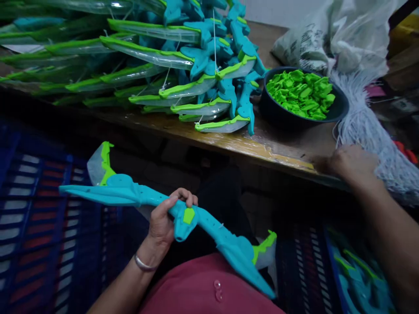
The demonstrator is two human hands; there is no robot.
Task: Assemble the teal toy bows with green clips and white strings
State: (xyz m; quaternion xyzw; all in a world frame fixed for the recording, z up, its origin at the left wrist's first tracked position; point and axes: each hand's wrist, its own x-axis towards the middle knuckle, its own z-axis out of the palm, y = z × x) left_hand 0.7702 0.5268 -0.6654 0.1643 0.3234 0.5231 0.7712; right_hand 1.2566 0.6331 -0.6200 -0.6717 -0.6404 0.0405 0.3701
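Gripping the teal toy bow (207, 221) by its middle in front of me with my left hand (163, 219), probably so both ends balance. Right hand (355, 162)'s a blur by the white strings (359, 120) on the counter (288, 146), can't tell if it's pinching any.

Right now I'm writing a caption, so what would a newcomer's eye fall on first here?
Probably the turquoise piece held in the left hand, just below centre. Next, perhaps the pile of similar pieces on the table at upper left, then the dark bowl of bright green parts to its right.
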